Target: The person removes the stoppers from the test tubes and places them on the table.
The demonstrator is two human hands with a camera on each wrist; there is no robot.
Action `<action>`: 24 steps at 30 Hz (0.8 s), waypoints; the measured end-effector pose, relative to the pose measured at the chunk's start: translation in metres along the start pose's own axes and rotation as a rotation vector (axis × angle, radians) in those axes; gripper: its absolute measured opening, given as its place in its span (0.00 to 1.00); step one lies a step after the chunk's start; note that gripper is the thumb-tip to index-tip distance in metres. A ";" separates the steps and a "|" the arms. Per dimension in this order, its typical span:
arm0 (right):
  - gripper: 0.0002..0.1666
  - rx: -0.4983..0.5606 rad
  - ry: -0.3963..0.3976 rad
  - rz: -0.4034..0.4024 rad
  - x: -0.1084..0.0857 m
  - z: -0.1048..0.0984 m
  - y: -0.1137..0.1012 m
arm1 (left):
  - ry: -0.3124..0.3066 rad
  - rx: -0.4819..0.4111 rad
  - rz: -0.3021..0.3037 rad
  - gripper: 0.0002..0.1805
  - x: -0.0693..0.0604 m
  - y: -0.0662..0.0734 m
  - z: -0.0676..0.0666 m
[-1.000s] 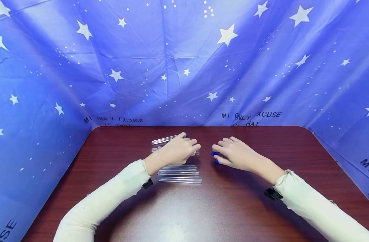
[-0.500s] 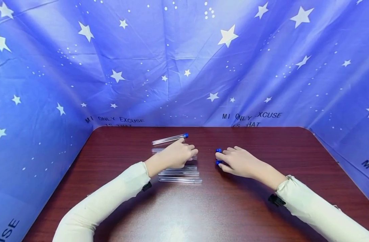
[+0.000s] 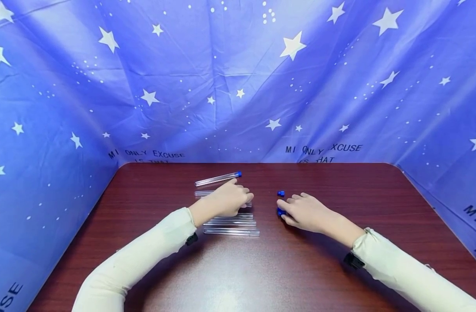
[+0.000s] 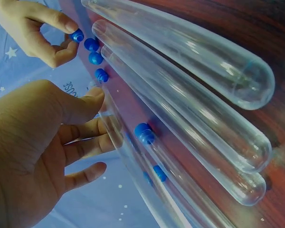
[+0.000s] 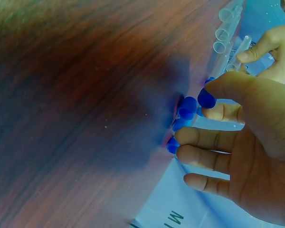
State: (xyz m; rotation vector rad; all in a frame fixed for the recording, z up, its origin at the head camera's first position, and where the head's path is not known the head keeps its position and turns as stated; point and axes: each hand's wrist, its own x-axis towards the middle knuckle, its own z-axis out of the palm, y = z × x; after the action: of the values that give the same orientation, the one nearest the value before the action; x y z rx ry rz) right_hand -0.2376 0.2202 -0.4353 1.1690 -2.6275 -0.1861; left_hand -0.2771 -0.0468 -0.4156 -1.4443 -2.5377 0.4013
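My left hand [image 3: 224, 199] pinches a clear, uncapped test tube [image 4: 126, 154] between thumb and fingers; in the head view the hand covers most of it. Across a small gap, my right hand [image 3: 306, 212] holds a blue cap [image 5: 207, 99] between thumb and index finger, its other fingers loosely extended. More blue caps [image 5: 187, 108] lie beside those fingers, one of them a loose cap [image 3: 281, 193] just beyond the hand. Three uncapped test tubes [image 3: 231, 223] lie side by side nearer me than the left hand.
Beyond the left hand lies a test tube with a blue cap [image 3: 218, 179], slightly angled. Another tube [image 3: 203, 193] shows partly from under the left hand. The dark red wooden table [image 3: 285, 268] meets a blue star-printed cloth [image 3: 238, 121] at its back and sides.
My right hand has moved slightly right and nearer me, leaving one loose cap uncovered. My left hand has shifted slightly down and left, uncovering the blue end of the capped tube.
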 end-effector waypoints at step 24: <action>0.15 -0.084 -0.022 -0.008 0.000 0.003 -0.011 | -0.112 -0.039 0.001 0.03 0.005 0.003 -0.002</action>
State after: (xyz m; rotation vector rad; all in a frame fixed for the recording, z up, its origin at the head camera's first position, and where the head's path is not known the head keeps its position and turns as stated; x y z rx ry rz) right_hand -0.2304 0.2130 -0.4406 1.1567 -2.6068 -0.3098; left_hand -0.2761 -0.0407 -0.4146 -1.4768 -2.6456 0.4478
